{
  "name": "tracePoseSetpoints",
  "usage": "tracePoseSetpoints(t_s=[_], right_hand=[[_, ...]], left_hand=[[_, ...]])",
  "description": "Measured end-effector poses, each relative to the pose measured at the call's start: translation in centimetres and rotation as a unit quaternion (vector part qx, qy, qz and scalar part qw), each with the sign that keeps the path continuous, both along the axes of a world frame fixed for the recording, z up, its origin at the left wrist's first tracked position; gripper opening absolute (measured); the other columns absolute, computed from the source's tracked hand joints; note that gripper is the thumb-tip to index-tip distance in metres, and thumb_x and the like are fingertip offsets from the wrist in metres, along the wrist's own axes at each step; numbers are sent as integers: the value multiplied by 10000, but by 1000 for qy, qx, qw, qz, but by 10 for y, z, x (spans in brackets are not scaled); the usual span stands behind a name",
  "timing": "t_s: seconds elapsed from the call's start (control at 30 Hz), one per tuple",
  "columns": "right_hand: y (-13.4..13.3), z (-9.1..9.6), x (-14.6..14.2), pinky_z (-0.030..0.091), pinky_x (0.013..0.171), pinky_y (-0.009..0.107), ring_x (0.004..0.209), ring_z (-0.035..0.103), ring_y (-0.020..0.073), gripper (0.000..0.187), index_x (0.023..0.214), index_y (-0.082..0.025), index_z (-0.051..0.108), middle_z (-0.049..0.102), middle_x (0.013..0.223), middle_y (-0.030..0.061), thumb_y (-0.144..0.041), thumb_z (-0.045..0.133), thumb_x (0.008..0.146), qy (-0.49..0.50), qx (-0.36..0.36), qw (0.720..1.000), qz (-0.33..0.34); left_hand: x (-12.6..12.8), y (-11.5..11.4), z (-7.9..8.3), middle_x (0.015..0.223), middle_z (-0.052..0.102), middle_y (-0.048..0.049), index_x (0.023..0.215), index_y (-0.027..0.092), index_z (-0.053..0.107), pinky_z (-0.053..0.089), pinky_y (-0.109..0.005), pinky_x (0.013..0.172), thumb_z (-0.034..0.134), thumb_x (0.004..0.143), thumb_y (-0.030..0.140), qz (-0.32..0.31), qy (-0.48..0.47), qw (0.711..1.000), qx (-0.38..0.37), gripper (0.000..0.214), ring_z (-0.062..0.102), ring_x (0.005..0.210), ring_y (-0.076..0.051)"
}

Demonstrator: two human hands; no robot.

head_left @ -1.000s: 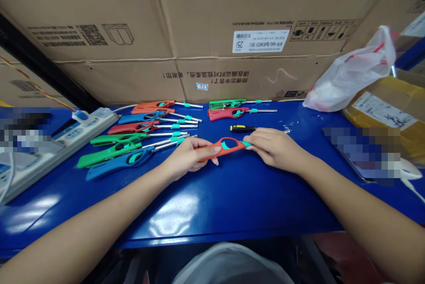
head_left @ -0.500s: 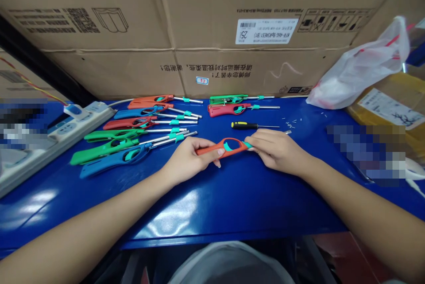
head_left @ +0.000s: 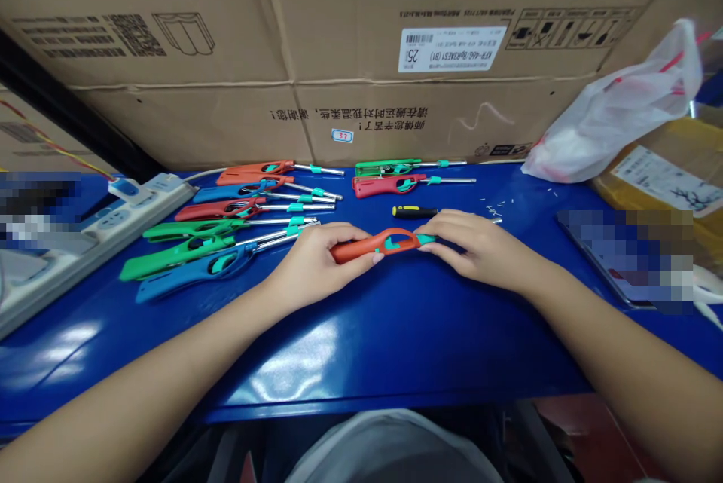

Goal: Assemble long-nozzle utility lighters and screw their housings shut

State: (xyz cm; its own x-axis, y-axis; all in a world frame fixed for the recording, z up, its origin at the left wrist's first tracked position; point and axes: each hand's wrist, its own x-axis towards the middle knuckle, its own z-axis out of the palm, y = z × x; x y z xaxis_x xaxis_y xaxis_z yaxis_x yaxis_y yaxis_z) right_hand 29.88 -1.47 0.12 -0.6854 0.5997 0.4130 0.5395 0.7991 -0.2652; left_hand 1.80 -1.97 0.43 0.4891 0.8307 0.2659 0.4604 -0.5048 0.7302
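The glossy blue surface (head_left: 361,355) spread out before me, pale reflections on it, and a brown cardboard box with upside-down printing (head_left: 350,38) rose along its back. A long white plastic power strip (head_left: 144,200) ran down the left side; at the right back sat a crinkled whitish plastic bag with red strips (head_left: 615,114) beside a box covered in yellow tape (head_left: 692,204). Over the middle, my left hand (head_left: 313,261) was wrapped around the handle of an orange-red plastic lighter with a turquoise trigger (head_left: 357,248), while my right hand (head_left: 480,246) pinched the turquoise piece at its front end. A row of coloured plastic lighters (head_left: 186,255) lay to the left.

My right hand covered most of the held lighter's metal tube, with only a tip showing beyond the knuckles. It also hid the shaft of the black-and-yellow screwdriver (head_left: 415,212). Blocky pixels obscured much of a flat dark device (head_left: 602,272), and the cardboard's uppermost lettering was cut off.

Half a second earlier the lighter's trigger loop had looked wider; I had since rolled it, narrowing that opening. The screwdriver's shaft had been visible then.
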Motion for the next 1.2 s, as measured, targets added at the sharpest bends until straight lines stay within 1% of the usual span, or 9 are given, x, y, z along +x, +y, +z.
tracePoseSetpoints(t_s=[0.13, 0.23, 0.3, 0.47, 0.57, 0.8, 1.0, 1.13, 1.2], right_hand=[[0, -5, 0, 537, 790, 363, 908, 693, 226, 98, 1021, -198, 652, 730, 982, 61, -262, 580, 1001, -20, -28, 998, -54], [2, -7, 1, 523, 747, 347, 886, 684, 220, 64, 1000, -202, 624, 710, 979, 56, -260, 605, 980, -15, -32, 995, -89], [4, -7, 2, 523, 753, 339, 890, 678, 215, 76, 1005, -199, 620, 698, 990, 59, -265, 628, 968, 0, -35, 995, -96], [10, -9, 4, 539, 807, 326, 899, 684, 206, 130, 1026, -182, 670, 706, 982, 78, -283, 593, 1003, 17, -40, 998, -48], [11, -12, 6, 553, 826, 332, 915, 700, 220, 192, 1075, -161, 697, 730, 1006, 110, -262, 542, 1024, 13, -3, 1000, -22], [11, -18, 9, 568, 749, 374, 840, 709, 256, 251, 1088, -127, 703, 740, 968, 151, -245, 488, 1031, -55, 71, 996, -28], [11, -14, 8, 537, 711, 357, 780, 682, 246, 255, 1028, -127, 689, 716, 883, 127, -213, 449, 1036, -98, 76, 992, -35], [5, -8, 5, 487, 684, 327, 776, 678, 236, 246, 1005, -130, 685, 729, 894, 112, -237, 466, 1040, -129, 67, 988, -47], [-1, -5, -1, 452, 665, 320, 765, 668, 227, 253, 990, -137, 681, 735, 913, 106, -255, 464, 1046, -146, 74, 986, -45]], left_hand=[[1, 1, -3, 951, 774, -34, 1065, 193, 783, 496, -250, 743, 683, 934, 385, -24, 8, 999, 34, 253, 674, 800, -145], [1, 3, -8, 1065, 783, -60, 1117, 189, 771, 530, -281, 823, 667, 940, 444, -2, -1, 1000, 13, 327, 716, 909, -184], [1, 6, -11, 1063, 785, -67, 1107, 186, 770, 544, -302, 808, 704, 899, 480, 21, 4, 1000, -10, 365, 725, 900, -206], [0, 11, -16, 1044, 770, -66, 1075, 170, 756, 547, -335, 870, 781, 821, 460, 24, -16, 999, -39, 386, 720, 923, -220], [0, 11, -16, 1067, 759, -67, 1098, 173, 757, 544, -329, 882, 773, 831, 460, 8, -33, 998, -53, 392, 711, 944, -216], [2, 8, -17, 1056, 742, -76, 1211, 173, 747, 522, -323, 875, 738, 870, 464, -16, -48, 994, -92, 449, 673, 931, -205], [4, 8, -21, 1020, 739, -75, 1203, 169, 751, 519, -298, 819, 726, 877, 463, -15, -53, 994, -99, 439, 650, 892, -195], [0, 8, -12, 1006, 749, -72, 1210, 162, 744, 484, -277, 757, 648, 935, 446, -36, -14, 995, -88, 407, 632, 830, -180], [-2, 5, -3, 1016, 744, -58, 1248, 168, 715, 456, -268, 715, 600, 965, 430, -72, 19, 990, -116, 402, 611, 792, -167]])
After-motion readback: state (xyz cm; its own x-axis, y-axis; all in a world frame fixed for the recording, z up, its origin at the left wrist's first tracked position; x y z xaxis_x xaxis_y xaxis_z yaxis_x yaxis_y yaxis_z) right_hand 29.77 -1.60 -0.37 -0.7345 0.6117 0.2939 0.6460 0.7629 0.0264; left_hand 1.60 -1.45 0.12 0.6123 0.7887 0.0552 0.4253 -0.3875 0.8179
